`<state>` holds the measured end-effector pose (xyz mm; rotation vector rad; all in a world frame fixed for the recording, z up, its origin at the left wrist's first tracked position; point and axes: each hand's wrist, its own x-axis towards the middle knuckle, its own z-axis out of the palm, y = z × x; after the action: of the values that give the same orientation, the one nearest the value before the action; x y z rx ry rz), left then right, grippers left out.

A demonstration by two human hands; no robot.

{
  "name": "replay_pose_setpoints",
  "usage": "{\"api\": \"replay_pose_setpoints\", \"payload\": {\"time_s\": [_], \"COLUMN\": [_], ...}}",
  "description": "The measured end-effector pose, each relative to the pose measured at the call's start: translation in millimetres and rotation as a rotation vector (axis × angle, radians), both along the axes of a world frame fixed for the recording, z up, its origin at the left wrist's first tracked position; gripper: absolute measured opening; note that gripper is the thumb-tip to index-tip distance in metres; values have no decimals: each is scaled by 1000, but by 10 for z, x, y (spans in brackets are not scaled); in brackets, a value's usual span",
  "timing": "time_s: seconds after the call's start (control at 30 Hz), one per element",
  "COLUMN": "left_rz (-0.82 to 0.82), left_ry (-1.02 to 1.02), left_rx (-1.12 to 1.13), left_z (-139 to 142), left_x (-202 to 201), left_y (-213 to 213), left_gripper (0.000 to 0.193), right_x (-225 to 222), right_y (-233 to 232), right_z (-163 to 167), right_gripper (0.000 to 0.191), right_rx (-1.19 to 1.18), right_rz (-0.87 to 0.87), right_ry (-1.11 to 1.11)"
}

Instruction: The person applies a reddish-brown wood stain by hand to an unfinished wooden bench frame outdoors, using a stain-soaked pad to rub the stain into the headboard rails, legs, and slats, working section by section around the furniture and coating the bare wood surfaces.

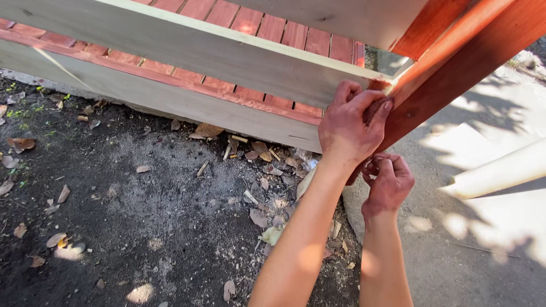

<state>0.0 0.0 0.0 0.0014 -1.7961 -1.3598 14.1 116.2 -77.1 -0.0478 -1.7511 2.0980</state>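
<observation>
The right hand (pixel 388 185) curls loosely against the underside of the red-stained post (pixel 455 74); whether it grips anything cannot be told. Just above, the left hand (pixel 350 122) pinches a dark stained rag (pixel 375 108) against that post, beside the pale plank (pixel 187 48). Dry leaves (pixel 259 153) lie below the plank.

My left hand (pixel 348 124) is raised, fingers curled and pinched shut, stained red. My right hand (pixel 388 183) sits just below, fingers curled inward.
</observation>
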Motion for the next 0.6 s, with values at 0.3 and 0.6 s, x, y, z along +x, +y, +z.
{"api": "replay_pose_setpoints", "payload": {"time_s": [0.3, 0.6], "left_rz": [-53, 70], "left_ry": [-44, -143], "left_rx": [-28, 30], "left_z": [-642, -1313], "left_x": [-48, 205], "left_y": [-100, 110], "left_gripper": [24, 24], "right_x": [-10, 98], "right_y": [-67, -17], "right_z": [-97, -179], "right_gripper": [12, 13], "right_rx": [-52, -98], "right_rz": [-6, -92], "right_ry": [0, 8]}}
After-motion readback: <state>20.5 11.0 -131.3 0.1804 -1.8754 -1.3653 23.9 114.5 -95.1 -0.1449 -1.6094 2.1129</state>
